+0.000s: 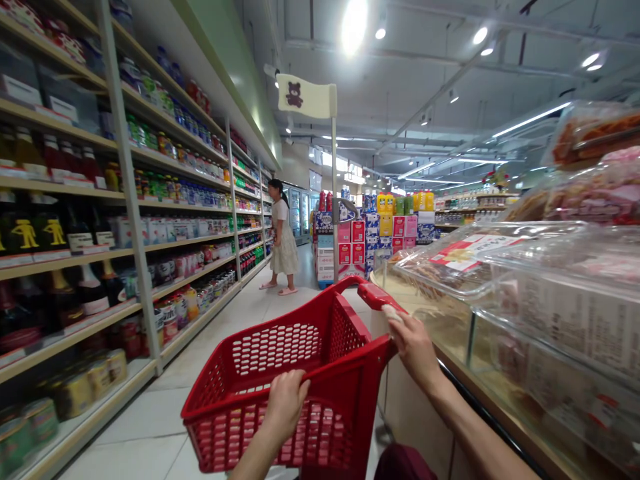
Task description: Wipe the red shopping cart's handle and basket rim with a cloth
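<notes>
A red plastic shopping cart (280,393) with a perforated basket stands right in front of me, turned sideways. The visible part of its basket holds nothing. My left hand (286,403) is closed over the near rim of the basket. At the cart's right end, my right hand (407,343) wraps round the red handle (383,298), with something small and white, possibly a tissue, at its fingers. Just right of that hand are clear plastic food packs (465,253) on a display counter.
Shelves (185,230) of bottles, jars and cans line the left side. Ahead, a person (281,237) in a light dress stands in the aisle. Stacked drink cartons (353,247) and a pole with a bear sign (307,97) stand beyond the cart. The counter edge (480,407) runs along my right.
</notes>
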